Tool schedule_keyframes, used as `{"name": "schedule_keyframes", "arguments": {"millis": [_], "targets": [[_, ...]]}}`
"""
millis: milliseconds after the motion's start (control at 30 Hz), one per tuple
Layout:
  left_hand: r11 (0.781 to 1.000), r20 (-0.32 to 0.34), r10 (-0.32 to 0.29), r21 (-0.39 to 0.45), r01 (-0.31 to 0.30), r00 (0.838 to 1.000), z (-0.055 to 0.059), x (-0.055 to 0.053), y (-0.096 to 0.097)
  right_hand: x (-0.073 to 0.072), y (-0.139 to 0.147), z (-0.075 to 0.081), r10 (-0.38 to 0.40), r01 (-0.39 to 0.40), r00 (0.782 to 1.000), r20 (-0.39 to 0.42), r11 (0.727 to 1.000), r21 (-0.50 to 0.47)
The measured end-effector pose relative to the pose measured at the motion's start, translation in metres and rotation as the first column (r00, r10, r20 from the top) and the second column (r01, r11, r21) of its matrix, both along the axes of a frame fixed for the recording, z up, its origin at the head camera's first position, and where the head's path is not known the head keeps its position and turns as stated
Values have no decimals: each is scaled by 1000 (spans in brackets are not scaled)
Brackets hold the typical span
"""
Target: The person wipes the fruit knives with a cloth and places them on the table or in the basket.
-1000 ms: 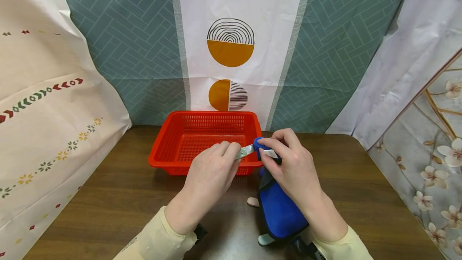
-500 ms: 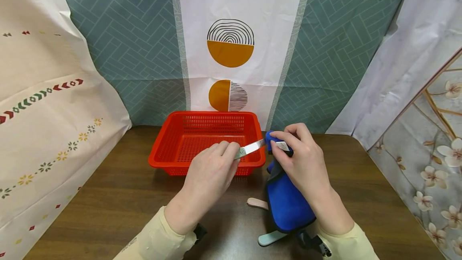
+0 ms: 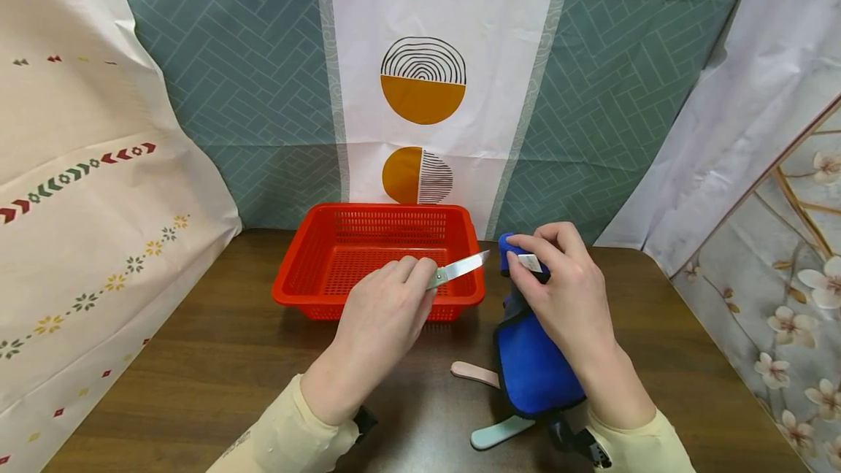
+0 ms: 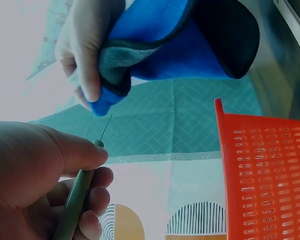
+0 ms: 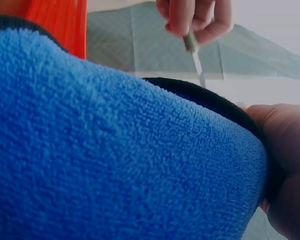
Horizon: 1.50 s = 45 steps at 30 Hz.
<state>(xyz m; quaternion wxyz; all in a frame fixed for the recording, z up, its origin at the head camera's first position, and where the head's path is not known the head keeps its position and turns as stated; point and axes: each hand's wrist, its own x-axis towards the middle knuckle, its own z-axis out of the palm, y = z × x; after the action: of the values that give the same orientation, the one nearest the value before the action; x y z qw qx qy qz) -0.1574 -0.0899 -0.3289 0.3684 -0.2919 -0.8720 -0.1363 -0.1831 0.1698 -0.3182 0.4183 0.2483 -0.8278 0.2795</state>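
Observation:
My left hand grips a small knife by its pale green handle, with the bare blade pointing right and slightly up. In the left wrist view the thumb and curled fingers wrap the handle, and the blade shows thin, edge-on. A blue towel-like cloth with black edging and a white tag hangs from my right hand, whose thumb and fingers pinch its bunched upper corner. A small gap separates the knife tip from the cloth. The right wrist view is mostly filled by the cloth's fuzzy surface.
A red plastic basket stands behind my left hand at the back of the wooden table. Beneath the cloth, a pink handle-like piece and a mint green one stick out on the table, their other ends hidden.
My right hand has drawn the cloth to the right, off the knife blade, which now shows to its tip. More of the pink and mint pieces shows. My left hand has stayed nearly still.

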Motion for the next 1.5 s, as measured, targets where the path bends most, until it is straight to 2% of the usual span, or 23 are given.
{"name": "schedule_keyframes", "arguments": {"millis": [300,467,567,767,1067,1500], "targets": [[1000,0,3,-19,-3,1000,0,1,2,18,-23,0,107,-103,993,-55,992,77],[1000,-13,-11,-29,11,1000,-1,3,4,22,-36,-3,187,-177,979,-82,977,118],[999,-21,-15,-29,15,1000,-2,3,6,23,-40,-5,206,-195,975,-77,972,128],[999,-40,-18,-29,16,999,-3,4,7,23,-41,-7,200,-191,978,-59,973,132],[999,-27,-16,-35,15,999,-2,5,7,18,-36,-8,176,-169,983,-57,978,122],[999,1,-15,-32,15,1000,1,5,6,12,-23,-5,95,-93,995,-14,990,108]]}}
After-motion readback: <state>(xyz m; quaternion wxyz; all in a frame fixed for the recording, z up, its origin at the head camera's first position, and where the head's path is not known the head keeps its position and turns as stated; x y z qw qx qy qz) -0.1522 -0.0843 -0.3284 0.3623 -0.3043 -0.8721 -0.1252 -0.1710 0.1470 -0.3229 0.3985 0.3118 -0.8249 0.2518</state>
